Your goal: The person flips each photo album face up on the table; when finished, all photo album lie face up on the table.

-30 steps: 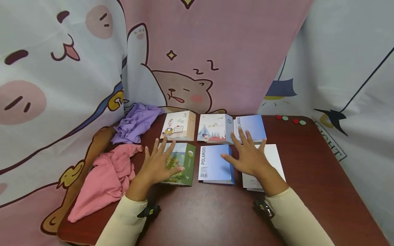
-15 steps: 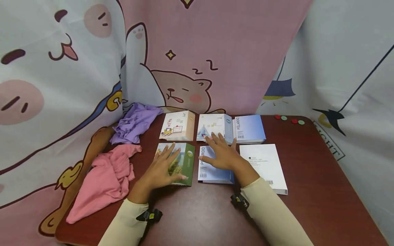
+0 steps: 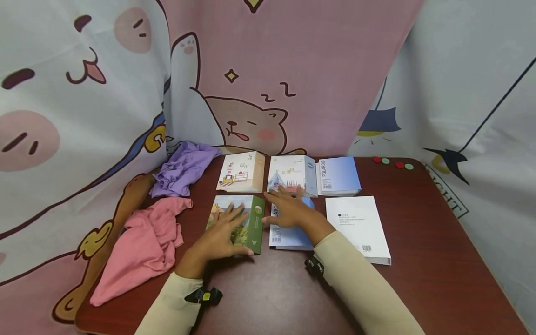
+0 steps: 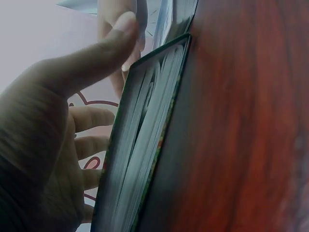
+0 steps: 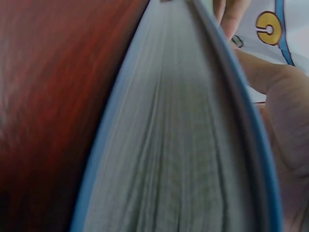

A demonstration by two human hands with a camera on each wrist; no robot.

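Note:
My left hand [image 3: 218,238] is spread over the green photo album [image 3: 256,225], fingers fairly straight, thumb by its near right corner. In the left wrist view, the thumb and fingers lie along the cover side of that album [image 4: 140,140], whose page edges face the camera. My right hand [image 3: 291,211] reaches across the near blue Polaroid album [image 3: 293,238], its fingertips towards the tent-picture album [image 3: 289,168] behind and its thumb towards the green album. The right wrist view has the blue album's page edges [image 5: 169,125] filling the middle. Whether either palm touches a cover cannot be told.
A cream album [image 3: 240,172] and another blue Polaroid album [image 3: 340,174] lie in the back row. A white album [image 3: 356,225] lies front right. Pink cloth [image 3: 146,242] and purple cloth [image 3: 184,167] are at left. Red and green discs [image 3: 399,165] sit back right.
My right hand has moved left, from over the white and blue albums at the right to the near blue one. The left hand has shifted slightly down and right over the green album.

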